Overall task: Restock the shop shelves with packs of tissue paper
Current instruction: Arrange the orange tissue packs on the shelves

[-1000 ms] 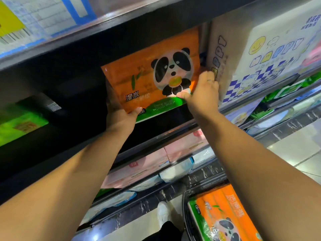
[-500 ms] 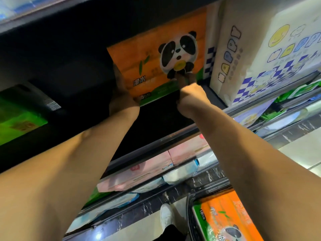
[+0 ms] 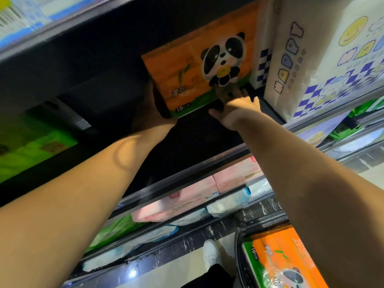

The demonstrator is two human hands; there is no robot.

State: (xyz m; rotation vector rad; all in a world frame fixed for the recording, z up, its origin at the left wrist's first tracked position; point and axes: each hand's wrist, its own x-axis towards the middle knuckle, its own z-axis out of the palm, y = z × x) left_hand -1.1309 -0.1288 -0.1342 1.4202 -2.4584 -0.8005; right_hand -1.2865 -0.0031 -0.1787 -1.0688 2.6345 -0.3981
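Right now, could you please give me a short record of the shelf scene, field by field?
Pack: orange panda-print tissue pack, standing on the dark shelf
Left hand: grips the pack's left end
Right hand: straight fingers press its lower front
Neighbour: white HAPPY-print tissue pack, on its right
Spare: second orange tissue pack in the black basket below

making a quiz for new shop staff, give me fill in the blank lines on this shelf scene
The orange pack on the shelf shows a ___.
The left hand holds its ___ end.
The white pack to its right reads ___.
The shoe on the floor is ___.
Missing: panda; left; happy; white
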